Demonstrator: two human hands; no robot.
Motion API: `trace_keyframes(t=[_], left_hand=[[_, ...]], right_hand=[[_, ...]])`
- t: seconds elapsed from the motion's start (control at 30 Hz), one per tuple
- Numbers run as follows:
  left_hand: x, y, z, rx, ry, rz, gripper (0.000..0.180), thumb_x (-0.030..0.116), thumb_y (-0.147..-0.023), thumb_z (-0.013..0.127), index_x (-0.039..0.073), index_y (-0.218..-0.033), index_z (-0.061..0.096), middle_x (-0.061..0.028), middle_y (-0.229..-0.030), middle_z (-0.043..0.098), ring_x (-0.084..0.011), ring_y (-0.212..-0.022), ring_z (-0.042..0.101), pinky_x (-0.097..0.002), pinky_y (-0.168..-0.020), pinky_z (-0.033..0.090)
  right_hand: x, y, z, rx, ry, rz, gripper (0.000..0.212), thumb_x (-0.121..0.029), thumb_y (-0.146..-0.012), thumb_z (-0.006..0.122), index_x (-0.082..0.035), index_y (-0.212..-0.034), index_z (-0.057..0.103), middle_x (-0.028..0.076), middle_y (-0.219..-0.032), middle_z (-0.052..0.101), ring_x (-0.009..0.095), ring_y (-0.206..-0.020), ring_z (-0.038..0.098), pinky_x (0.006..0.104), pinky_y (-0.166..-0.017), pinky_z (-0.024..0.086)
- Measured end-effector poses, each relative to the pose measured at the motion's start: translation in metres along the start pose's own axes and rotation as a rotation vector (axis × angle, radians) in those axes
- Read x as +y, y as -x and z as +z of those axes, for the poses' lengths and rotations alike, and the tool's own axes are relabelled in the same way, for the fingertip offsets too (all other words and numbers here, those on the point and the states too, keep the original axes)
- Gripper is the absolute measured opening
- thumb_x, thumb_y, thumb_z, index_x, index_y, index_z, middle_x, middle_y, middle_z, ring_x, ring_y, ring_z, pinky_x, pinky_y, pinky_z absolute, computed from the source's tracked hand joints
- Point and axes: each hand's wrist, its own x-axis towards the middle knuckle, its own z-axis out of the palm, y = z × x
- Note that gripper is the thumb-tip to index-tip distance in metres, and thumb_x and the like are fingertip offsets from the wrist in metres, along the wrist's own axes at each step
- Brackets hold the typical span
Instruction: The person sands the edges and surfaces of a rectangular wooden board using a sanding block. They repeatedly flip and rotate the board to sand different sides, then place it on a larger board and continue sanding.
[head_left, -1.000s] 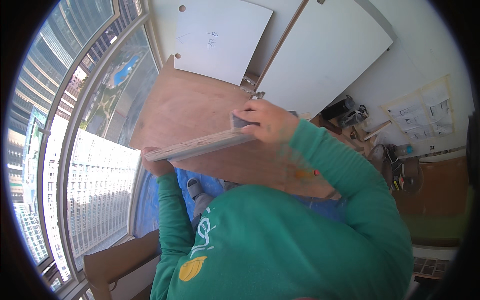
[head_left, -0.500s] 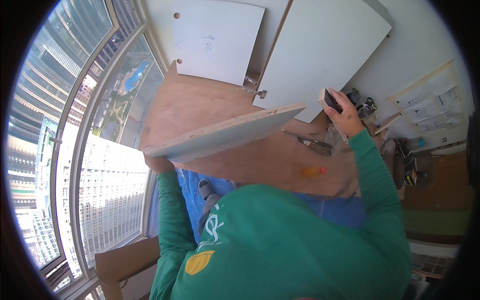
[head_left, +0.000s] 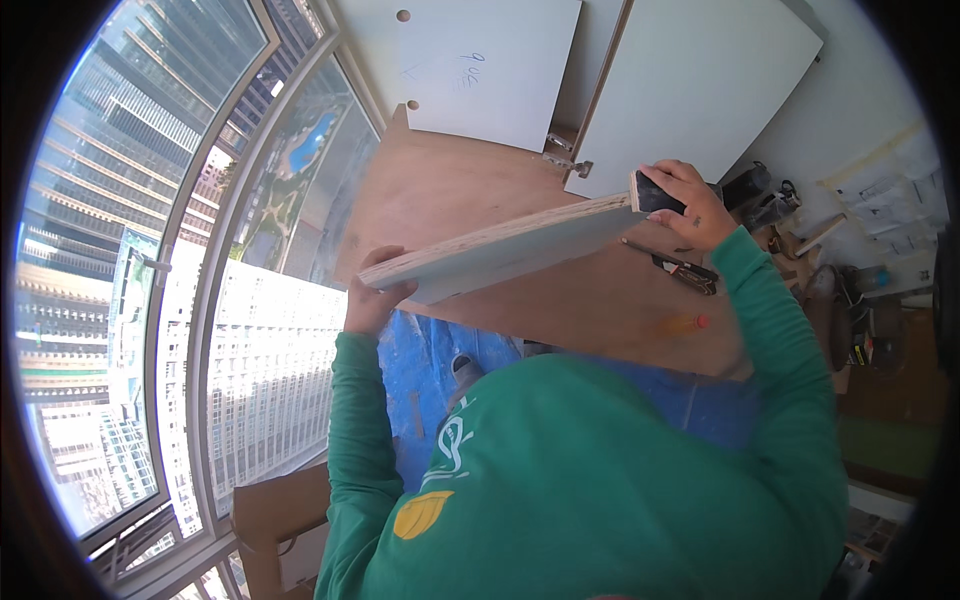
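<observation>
A plywood board point(head_left: 520, 245) with a pale grey face and a rough layered edge is held up on its side in front of me. My left hand point(head_left: 378, 290) grips its left end, thumb and fingers on either side. At the board's right end is my right hand point(head_left: 690, 203), fingers closed around a small wooden block with a dark covering, which looks like a sanding block point(head_left: 655, 193). The block appears to touch the board's end there. My palm hides part of the block.
Below lies a brown plywood worktop point(head_left: 440, 180), with a utility knife point(head_left: 690, 275) and an orange bottle point(head_left: 688, 323) on it. White panels point(head_left: 490, 70) and a hinged door point(head_left: 700, 90) stand beyond. Windows point(head_left: 290, 190) line the left; blue sheeting point(head_left: 410, 400) covers the floor.
The sanding block in my right hand has come down to the board's right end. My left hand now shows fingers over the board's top edge. The view has shifted slightly.
</observation>
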Motion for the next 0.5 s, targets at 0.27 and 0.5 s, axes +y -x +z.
trace_keyframes(t=[0.27, 0.5], left_hand=[[-0.010, -0.013, -0.021, -0.204, -0.005, -0.123, 0.043, 0.004, -0.082, 0.082, -0.001, -0.124, 0.074, -0.0075, -0.113, 0.079, -0.0161, -0.103, 0.072, -0.0326, -0.095, 0.056], [-0.052, -0.027, -0.026, 0.016, -0.591, 0.511, 0.028, 0.010, -0.092, 0.075, 0.007, -0.120, 0.075, -0.0069, -0.111, 0.077, -0.0173, -0.103, 0.071, -0.0359, -0.090, 0.056]], right_hand=[[-0.134, -0.062, 0.105, -0.050, 0.099, -0.354, 0.072, -0.018, -0.081, 0.084, -0.010, -0.148, 0.060, 0.010, -0.138, 0.059, 0.033, -0.125, 0.054, 0.0465, -0.110, 0.040], [-0.272, -0.117, 0.238, 0.056, 0.074, -0.576, 0.070, -0.022, -0.082, 0.081, -0.013, -0.148, 0.059, 0.008, -0.137, 0.059, 0.030, -0.125, 0.054, 0.0501, -0.109, 0.039]])
